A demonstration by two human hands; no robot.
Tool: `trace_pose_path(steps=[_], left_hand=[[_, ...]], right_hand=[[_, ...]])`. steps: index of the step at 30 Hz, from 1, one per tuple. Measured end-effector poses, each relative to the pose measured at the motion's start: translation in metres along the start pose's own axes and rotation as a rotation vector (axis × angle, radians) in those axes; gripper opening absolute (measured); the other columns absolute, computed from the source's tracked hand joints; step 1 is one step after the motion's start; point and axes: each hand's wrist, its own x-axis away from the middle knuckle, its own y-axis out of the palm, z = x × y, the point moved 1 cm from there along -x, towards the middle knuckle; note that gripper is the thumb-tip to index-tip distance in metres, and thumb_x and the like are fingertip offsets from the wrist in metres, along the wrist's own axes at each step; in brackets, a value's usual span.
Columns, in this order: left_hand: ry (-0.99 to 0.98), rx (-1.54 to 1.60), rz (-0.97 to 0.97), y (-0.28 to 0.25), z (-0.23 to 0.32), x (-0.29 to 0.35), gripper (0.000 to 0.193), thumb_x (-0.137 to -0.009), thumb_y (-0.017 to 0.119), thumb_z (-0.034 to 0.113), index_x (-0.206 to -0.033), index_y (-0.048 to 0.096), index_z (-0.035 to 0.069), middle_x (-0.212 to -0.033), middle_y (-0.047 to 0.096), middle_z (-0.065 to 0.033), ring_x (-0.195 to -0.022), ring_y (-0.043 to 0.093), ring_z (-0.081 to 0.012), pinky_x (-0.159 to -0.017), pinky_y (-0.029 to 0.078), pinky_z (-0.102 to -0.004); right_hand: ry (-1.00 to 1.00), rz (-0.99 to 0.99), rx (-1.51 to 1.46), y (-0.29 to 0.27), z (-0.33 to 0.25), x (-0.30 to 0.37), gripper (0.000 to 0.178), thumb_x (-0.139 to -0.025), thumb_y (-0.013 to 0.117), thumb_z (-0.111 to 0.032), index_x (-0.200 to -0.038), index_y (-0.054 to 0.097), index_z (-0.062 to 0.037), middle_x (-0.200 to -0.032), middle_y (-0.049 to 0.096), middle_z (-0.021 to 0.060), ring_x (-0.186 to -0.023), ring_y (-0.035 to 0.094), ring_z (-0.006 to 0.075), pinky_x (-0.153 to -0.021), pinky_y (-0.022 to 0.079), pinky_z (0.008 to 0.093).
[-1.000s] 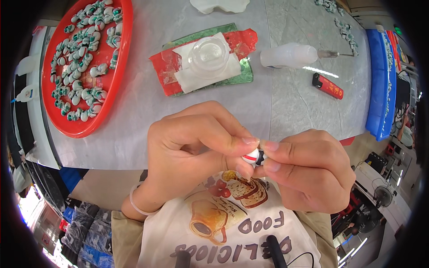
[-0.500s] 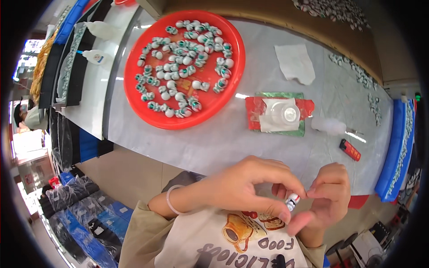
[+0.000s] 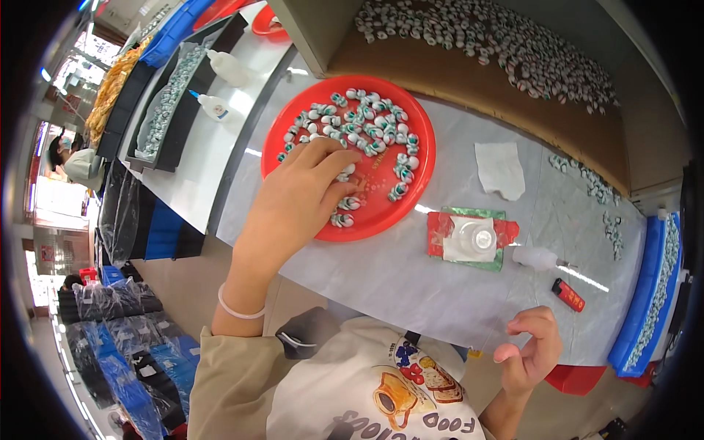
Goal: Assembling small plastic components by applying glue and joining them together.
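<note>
My left hand (image 3: 293, 202) pinches a bead (image 3: 349, 203) in the red tray (image 3: 422, 180), many left; right hand (image 3: 532, 352) loosely curled, empty.

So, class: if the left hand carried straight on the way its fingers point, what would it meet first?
Probably the small white-and-green pieces lying on the red tray; the left hand already reaches over its near rim, though height is unclear.

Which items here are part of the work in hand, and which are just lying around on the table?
In hand:
left hand reaching into the red tray
small white-and-green pieces in that tray
right hand, raised near the table edge, fingers curled

Lying about:
white tissue
red-and-green packet
small clear bottle
red lighter
two white glue bottles
</note>
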Motion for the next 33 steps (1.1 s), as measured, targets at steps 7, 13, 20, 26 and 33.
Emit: trace_pose_path(steps=[7,13,20,26,33], left_hand=[[-0.087,-0.075,0.111,0.003,-0.021,-0.01,0.042,-0.075,0.057,0.024,-0.111,0.047,0.006,-0.113,0.044,-0.0159,-0.105,0.042,-0.0307,-0.086,0.036,-0.036],[-0.038,-0.14,-0.077,0.019,-0.026,-0.017,0.056,-0.081,0.048,0.036,-0.129,0.029,0.013,-0.135,0.019,-0.0162,-0.124,0.02,-0.0312,-0.101,0.019,-0.0386],[-0.027,-0.097,-0.212,-0.01,-0.004,-0.025,0.042,-0.075,0.057,0.021,-0.115,0.047,0.014,-0.126,0.038,-0.0103,-0.104,0.047,-0.0282,-0.084,0.04,-0.034],[-0.106,0.018,-0.2,-0.028,0.026,-0.092,0.021,-0.077,0.051,0.014,-0.094,0.058,0.005,-0.077,0.06,-0.0138,-0.073,0.057,-0.0281,-0.066,0.044,-0.0355],[0.312,0.095,0.014,0.059,-0.015,-0.254,0.02,-0.081,0.053,0.021,-0.092,0.056,0.004,-0.079,0.06,-0.0103,-0.076,0.057,-0.0195,-0.069,0.043,-0.0302]], right_hand=[[0.047,0.039,-0.027,-0.005,0.004,0.001,0.03,-0.057,0.073,-0.014,-0.074,0.053,-0.0007,-0.062,0.051,0.008,-0.051,0.046,0.0156,-0.044,0.035,0.0227],[0.027,0.006,-0.022,0.0,0.002,-0.005,0.023,-0.07,0.065,-0.015,-0.071,0.05,0.0015,-0.058,0.045,0.0049,-0.05,0.04,0.0117,-0.045,0.029,0.0208],[0.07,0.021,-0.024,-0.008,0.012,-0.001,0.02,-0.07,0.065,-0.013,-0.068,0.051,0.0004,-0.057,0.048,0.0044,-0.048,0.04,0.0103,-0.041,0.027,0.0201],[0.052,0.066,0.003,-0.01,0.019,-0.003,0.014,-0.06,0.067,-0.003,-0.065,0.054,-0.0002,-0.053,0.052,0.0057,-0.04,0.042,0.0126,-0.037,0.03,0.0214],[0.022,0.064,-0.07,-0.012,0.016,-0.006,0.012,-0.065,0.065,-0.002,-0.065,0.053,0.0007,-0.056,0.051,0.0048,-0.042,0.039,0.0071,-0.037,0.026,0.0179]])
